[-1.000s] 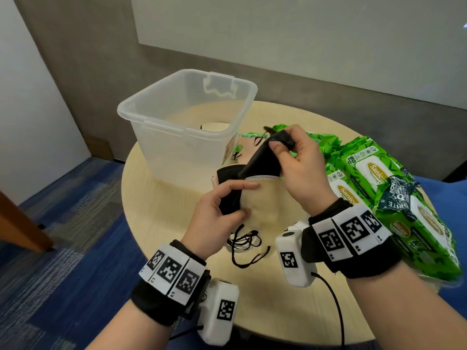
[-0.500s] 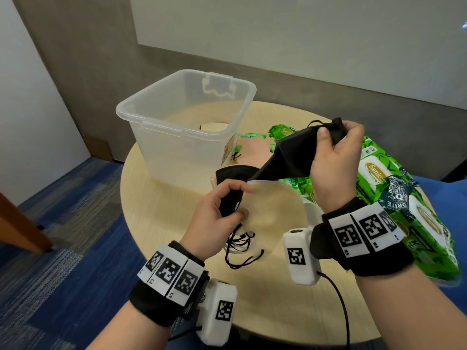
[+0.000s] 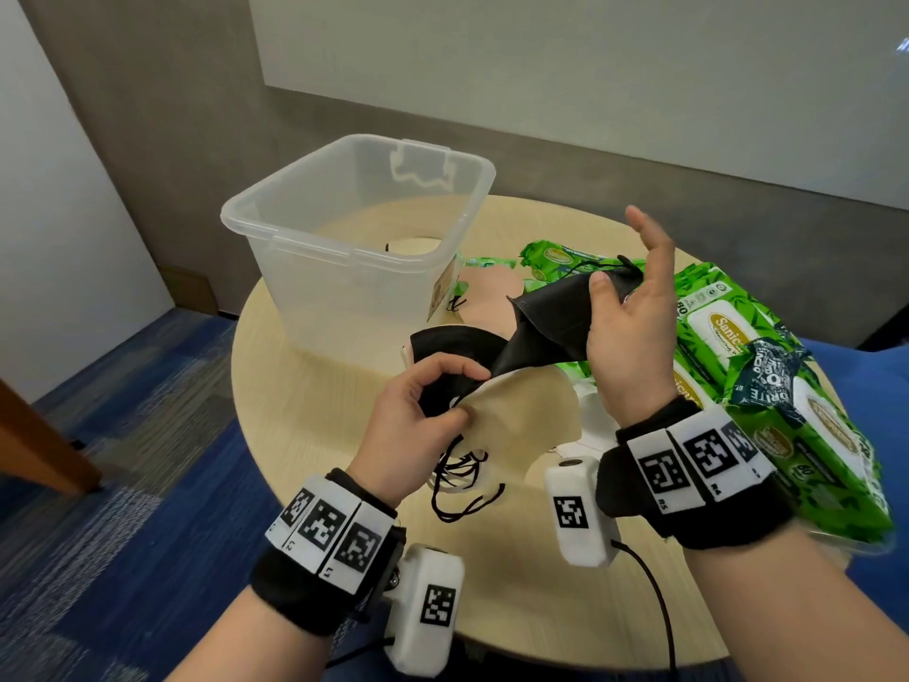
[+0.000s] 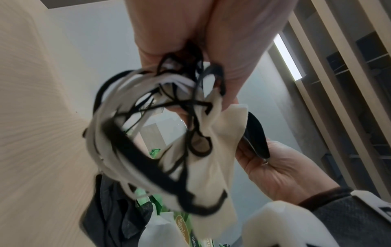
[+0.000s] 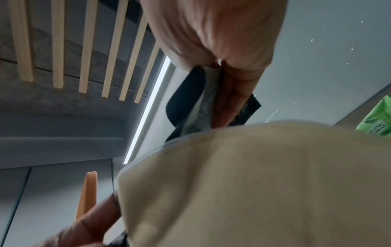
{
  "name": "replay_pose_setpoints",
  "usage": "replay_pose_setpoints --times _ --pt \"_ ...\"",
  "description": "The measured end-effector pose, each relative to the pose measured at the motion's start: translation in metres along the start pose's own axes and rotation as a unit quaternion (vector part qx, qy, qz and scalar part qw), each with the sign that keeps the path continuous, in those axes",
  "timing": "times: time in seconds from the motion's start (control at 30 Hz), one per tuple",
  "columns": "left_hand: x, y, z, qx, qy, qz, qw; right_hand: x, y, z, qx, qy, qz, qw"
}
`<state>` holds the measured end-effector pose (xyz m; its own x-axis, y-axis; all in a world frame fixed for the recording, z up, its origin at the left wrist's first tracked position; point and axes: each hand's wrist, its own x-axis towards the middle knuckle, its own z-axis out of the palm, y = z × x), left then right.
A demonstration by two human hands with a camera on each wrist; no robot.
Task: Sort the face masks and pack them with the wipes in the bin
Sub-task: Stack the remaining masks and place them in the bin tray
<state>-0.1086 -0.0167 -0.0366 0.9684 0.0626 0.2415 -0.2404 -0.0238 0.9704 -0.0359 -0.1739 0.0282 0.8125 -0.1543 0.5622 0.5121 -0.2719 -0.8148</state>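
My left hand [image 3: 418,415], at the frame's centre, pinches a bunch of masks: a beige mask [image 3: 521,411] and tangled ear loops [image 3: 457,484] hanging below. My right hand [image 3: 629,332], right of centre, grips a black mask [image 3: 556,317] with thumb and palm, fingers raised. The clear bin [image 3: 354,248] stands upper left on the table [image 3: 305,386]; green wipes packs [image 3: 767,386] lie at right.

A beige mask [image 5: 253,183] is filling the right wrist view, blurred and hiding the bench. The left hand [image 3: 413,420] is covering its grip on the tangled loops [image 4: 148,125], which are smearing. The wipes [image 3: 787,411] are running off behind the right wrist.
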Motion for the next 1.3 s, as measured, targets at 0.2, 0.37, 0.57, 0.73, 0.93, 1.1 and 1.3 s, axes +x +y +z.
replay_pose_setpoints --times 0.2,0.37,0.57,0.73,0.93,1.1,1.3 --pt "0.0 0.0 -0.001 0.009 -0.005 -0.018 1.0 -0.001 0.006 0.004 -0.005 -0.032 0.05 0.998" --pt "0.001 0.001 0.0 -0.038 0.015 -0.056 0.998 -0.001 0.0 0.004 0.087 -0.111 0.126 0.982" --pt "0.002 0.004 -0.001 -0.051 0.042 -0.058 0.996 -0.013 0.005 -0.007 0.085 -0.346 0.139 0.924" --pt "0.002 0.004 0.002 -0.056 0.066 -0.062 0.994 -0.021 0.007 0.001 0.002 -0.335 0.092 0.938" --pt "0.004 0.001 0.002 -0.027 0.094 -0.057 0.994 -0.024 0.005 0.007 -0.043 -0.262 0.077 0.961" --pt "0.002 -0.001 0.002 0.011 0.074 -0.062 0.995 -0.015 0.008 0.007 -0.037 -0.109 0.077 0.99" --pt "0.001 0.002 0.0 -0.021 0.067 -0.07 0.995 -0.001 0.019 -0.002 -0.013 -0.07 0.141 0.987"
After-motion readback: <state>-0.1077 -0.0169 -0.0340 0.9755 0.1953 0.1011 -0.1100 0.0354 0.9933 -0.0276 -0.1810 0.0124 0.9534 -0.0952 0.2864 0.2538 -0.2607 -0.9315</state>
